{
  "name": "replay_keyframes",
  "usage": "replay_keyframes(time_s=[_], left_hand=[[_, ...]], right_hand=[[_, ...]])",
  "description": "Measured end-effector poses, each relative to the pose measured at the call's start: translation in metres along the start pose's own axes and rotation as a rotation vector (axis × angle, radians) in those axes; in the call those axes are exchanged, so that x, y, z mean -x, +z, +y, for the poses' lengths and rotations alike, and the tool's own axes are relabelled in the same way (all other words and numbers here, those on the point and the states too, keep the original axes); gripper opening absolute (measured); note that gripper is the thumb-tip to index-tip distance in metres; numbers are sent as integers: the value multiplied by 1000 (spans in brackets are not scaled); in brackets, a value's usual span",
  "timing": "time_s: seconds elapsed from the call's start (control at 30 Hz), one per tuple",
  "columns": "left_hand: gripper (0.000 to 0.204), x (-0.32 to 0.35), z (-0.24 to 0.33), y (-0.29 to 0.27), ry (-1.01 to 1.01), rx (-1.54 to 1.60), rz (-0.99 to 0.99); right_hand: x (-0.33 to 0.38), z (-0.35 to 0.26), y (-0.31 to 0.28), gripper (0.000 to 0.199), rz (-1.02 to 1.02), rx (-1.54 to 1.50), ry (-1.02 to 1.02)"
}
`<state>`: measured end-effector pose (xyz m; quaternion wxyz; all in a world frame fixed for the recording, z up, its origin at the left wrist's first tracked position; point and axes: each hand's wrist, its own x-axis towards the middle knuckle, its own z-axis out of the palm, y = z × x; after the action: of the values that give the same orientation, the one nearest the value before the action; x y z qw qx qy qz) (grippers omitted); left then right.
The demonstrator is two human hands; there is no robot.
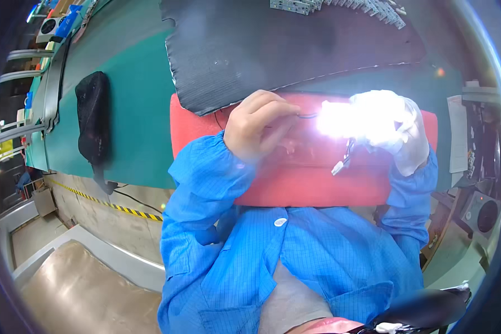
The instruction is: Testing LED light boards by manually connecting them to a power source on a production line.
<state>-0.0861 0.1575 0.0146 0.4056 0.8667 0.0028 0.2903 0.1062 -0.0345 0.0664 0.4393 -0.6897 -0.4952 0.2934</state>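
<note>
My left hand [260,125], bare, is closed in a pinch on a thin dark wire [307,116] that runs toward the light. My right hand [412,146], in a white glove, grips a brightly lit light board [339,118]. Glare washes out the board's outline and most of the gloved fingers. A small white connector [338,167] hangs below the board on a short dark lead. Both hands are above a red pad [323,186].
Beyond the pad lies a black ribbed sheet [295,53], with several small circuit boards [373,11] at its far edge. A black cloth-like bundle [93,119] rests on the green tabletop [136,119] at left. A fan-like unit [484,214] stands at right.
</note>
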Motion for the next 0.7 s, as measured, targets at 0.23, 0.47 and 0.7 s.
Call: replay_keyframes(time_s=[0.23,0.47,0.7], left_hand=[[24,-1,1,5,135,-172,59],[27,5,-5,5,97,-133,57],[24,7,-8,7,107,-98,74]], right_hand=[[-6,25,8,27,83,-50,56],[-26,4,16,35,146,-452,737],[-22,22,14,53,204,-417,642]])
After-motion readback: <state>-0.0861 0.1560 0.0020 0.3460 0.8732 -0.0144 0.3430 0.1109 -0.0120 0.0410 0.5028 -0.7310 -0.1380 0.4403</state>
